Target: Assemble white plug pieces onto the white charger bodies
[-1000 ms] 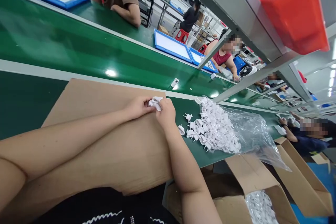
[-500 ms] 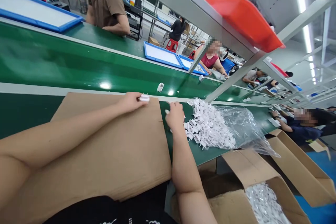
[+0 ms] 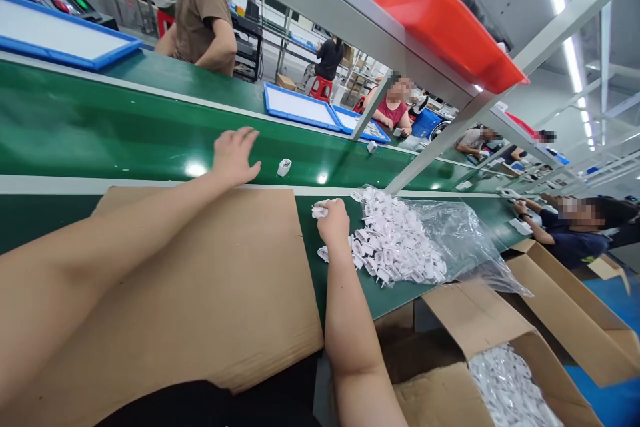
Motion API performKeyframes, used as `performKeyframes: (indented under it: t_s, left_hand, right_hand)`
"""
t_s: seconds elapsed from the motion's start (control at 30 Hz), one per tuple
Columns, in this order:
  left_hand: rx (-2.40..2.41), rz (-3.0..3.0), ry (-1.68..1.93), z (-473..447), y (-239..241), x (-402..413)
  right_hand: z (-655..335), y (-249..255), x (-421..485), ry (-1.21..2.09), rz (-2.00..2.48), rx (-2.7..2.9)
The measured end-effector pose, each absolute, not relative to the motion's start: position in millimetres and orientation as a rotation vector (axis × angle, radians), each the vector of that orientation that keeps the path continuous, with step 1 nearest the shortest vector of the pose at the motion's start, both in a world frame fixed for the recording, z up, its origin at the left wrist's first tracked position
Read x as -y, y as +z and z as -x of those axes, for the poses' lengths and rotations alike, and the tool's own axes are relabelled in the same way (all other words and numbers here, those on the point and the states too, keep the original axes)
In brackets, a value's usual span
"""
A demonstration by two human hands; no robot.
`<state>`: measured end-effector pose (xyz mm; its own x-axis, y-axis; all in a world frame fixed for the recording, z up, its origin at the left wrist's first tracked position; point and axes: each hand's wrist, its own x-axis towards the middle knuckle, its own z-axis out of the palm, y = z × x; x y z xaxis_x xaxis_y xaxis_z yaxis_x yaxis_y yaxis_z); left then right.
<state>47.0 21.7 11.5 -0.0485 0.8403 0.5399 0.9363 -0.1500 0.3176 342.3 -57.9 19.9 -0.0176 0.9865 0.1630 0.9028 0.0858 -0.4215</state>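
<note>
My left hand is over the green conveyor belt, fingers spread, with nothing visible in it. To its right a white plastic casing lies on the belt, apart from the fingers. My right hand is closed on a small white plastic part pinched at the fingertips; its exact shape is partly hidden. Beside that hand a large heap of white plastic parts spills from a clear plastic bag onto the green table. A cardboard sheet lies under my left forearm.
Open cardboard boxes stand below right, one with bagged white parts. A metal post rises beside the heap, and a red tray sits on the overhead rail. Blue-framed trays line the far side, where co-workers sit.
My left hand has moved left and forward over the belt and opened; the white piece it held is gone from its fingers. My right hand stays by the heap, its white part now more visible.
</note>
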Motion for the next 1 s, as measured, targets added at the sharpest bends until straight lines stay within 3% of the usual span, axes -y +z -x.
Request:
performKeyframes:
  t_s: [0.1,0.23,0.4,0.6,0.83,1.0]
  left_hand:
    - [1.719,2.501,-0.667,-71.7,9.0,-45.3]
    - [1.762,2.78,-0.425,-91.2,4.3,-79.8]
    - [1.853,2.675,-0.437,-92.3,19.1,-73.0]
    - [1.767,2.767,-0.677,-101.8,15.2,12.1]
    - [2.105,2.753,-1.646,-113.3,-34.6,54.5]
    - [2.075,2.725,-1.816,-113.4,-48.4,48.3]
  right_hand:
    - [-333.5,9.9,51.3,0.635,1.654,1.764]
    - [-323.1,0.6,44.6,1.204,1.452,1.387]
    - [-319.7,3.7,41.5,1.338,1.339,1.106]
    - [-316.0,-1.7,40.5,1.201,1.234,1.199]
    - [-302.2,-8.5,56.0,0.382,1.23,1.884]
    - [-288.4,-10.4,56.7,0.138,1.237,2.085]
